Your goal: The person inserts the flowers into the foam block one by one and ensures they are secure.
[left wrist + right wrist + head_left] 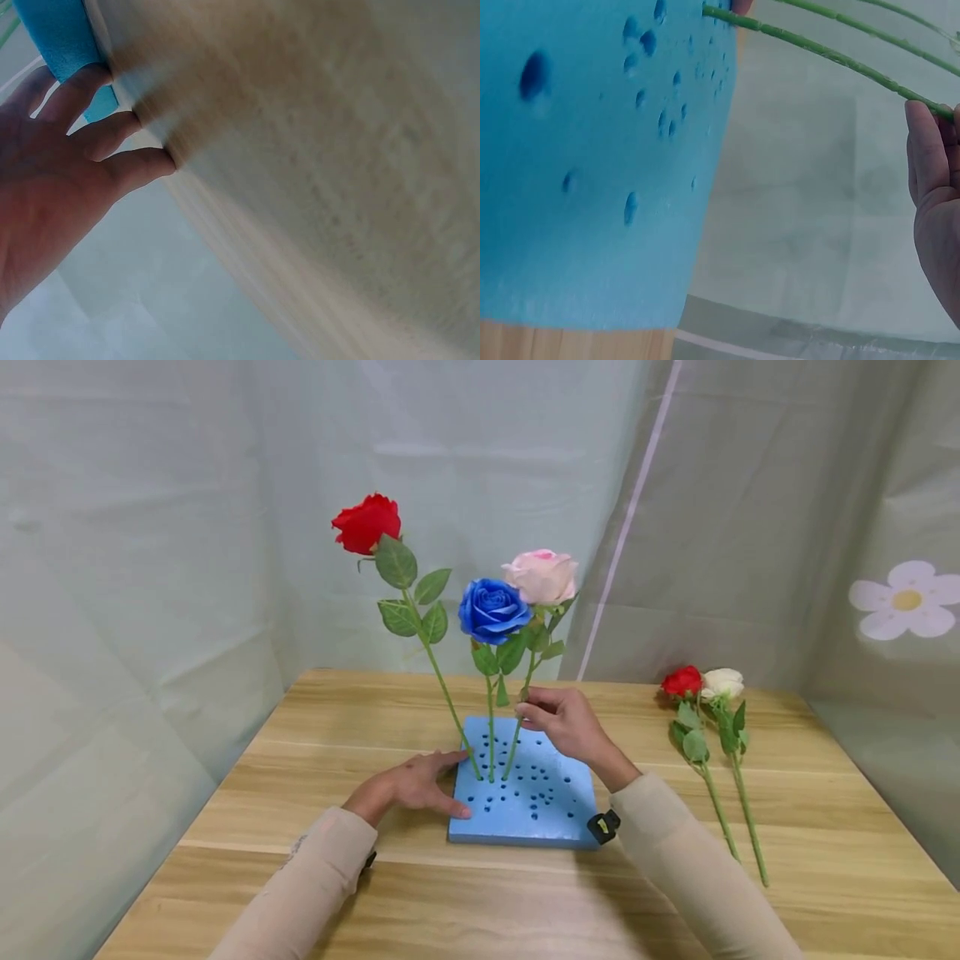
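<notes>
A blue foam block (517,822) dotted with holes lies on the table, and three artificial roses stand in it. The red rose (367,524) leans left, the blue rose (494,612) is upright in the middle, and the pink rose (542,577) tilts right. My right hand (566,722) pinches the pink rose's stem (817,49) partway up, above the block. My left hand (420,783) rests at the block's left edge, thumb and fingers spread; in the left wrist view its fingertips (97,73) reach the blue side and the tabletop.
To the right, a second red rose (682,682) and a white rose (723,683) lie side by side on the wooden table (300,793), stems toward me. Pale curtains (150,568) hang around the back and sides; one bears a printed flower (907,600).
</notes>
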Demonstrator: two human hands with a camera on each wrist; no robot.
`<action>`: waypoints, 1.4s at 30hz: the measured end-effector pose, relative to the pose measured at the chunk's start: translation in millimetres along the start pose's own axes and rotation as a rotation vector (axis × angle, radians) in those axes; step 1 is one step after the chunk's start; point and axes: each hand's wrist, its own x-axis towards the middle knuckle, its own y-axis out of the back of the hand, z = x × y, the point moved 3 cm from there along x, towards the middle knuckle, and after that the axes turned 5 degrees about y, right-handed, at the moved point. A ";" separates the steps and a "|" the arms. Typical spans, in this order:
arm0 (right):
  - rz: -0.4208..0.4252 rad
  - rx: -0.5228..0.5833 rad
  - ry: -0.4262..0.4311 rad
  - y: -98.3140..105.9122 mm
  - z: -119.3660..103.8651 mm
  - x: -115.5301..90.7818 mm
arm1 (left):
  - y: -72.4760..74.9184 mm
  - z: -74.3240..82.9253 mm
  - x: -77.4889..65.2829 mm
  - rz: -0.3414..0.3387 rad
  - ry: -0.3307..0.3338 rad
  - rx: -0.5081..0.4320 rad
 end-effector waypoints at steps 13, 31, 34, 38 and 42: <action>0.013 0.006 0.036 -6.4 -0.4 -1.8 | -0.4 2.6 -0.5 -0.003 -0.010 -0.008; -0.001 -0.028 0.045 -8.7 -7.8 1.7 | 2.7 2.2 -0.3 -0.009 0.009 0.019; -0.010 -0.016 0.053 -7.9 -7.3 2.8 | 3.0 1.1 -0.9 -0.005 0.012 0.014; 0.007 -0.012 0.051 -6.8 -6.0 2.1 | 1.5 -0.4 -1.4 -0.007 0.015 0.007; 0.032 -0.033 0.049 -6.5 -5.8 1.6 | -0.5 -0.9 -1.8 -0.014 0.007 0.005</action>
